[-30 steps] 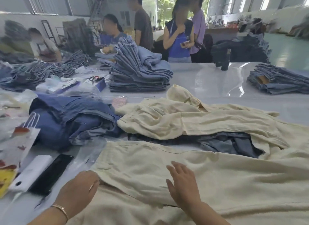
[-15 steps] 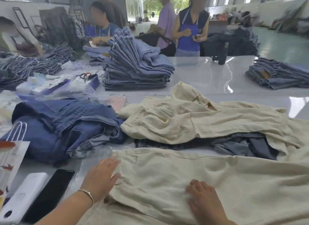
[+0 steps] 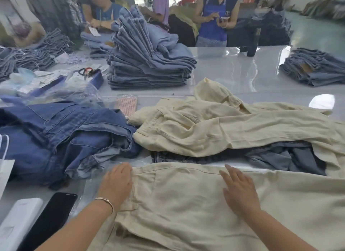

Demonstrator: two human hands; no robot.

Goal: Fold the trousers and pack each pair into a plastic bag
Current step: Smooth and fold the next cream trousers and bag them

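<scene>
Both hands, left hand [image 3: 117,183] and right hand [image 3: 239,191], flat, gripping nothing, on cream trousers [image 3: 186,204] at bench [image 3: 233,67] near edge; risk: creases fold in.

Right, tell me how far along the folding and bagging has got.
Done: nothing visibly bagged. In hand: both the left hand and right hand press flat on the cream trousers spread nearest the camera, smoothing them, no fold made yet. Left: a second cream pair, a dark blue denim heap, and bagging everything.
</scene>
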